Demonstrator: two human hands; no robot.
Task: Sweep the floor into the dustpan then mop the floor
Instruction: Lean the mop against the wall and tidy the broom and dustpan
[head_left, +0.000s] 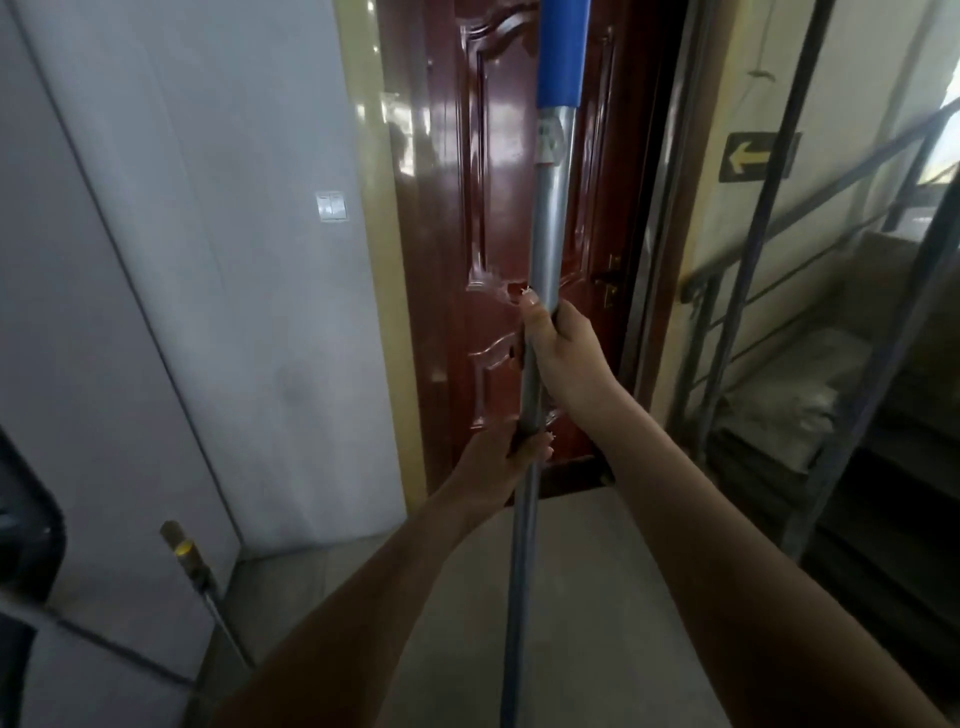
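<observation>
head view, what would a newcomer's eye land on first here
The silver metal handle with a blue sleeve at its top runs upright through the middle, gripped by the right hand above and the left hand below. Behind it stands a glossy red-brown door, and a yellow arrow sign points left on the wall at right.

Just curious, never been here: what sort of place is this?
Probably a building's stairwell landing: a glossy red-brown door, a metal stair railing on the right, and a yellow arrow sign.
</observation>
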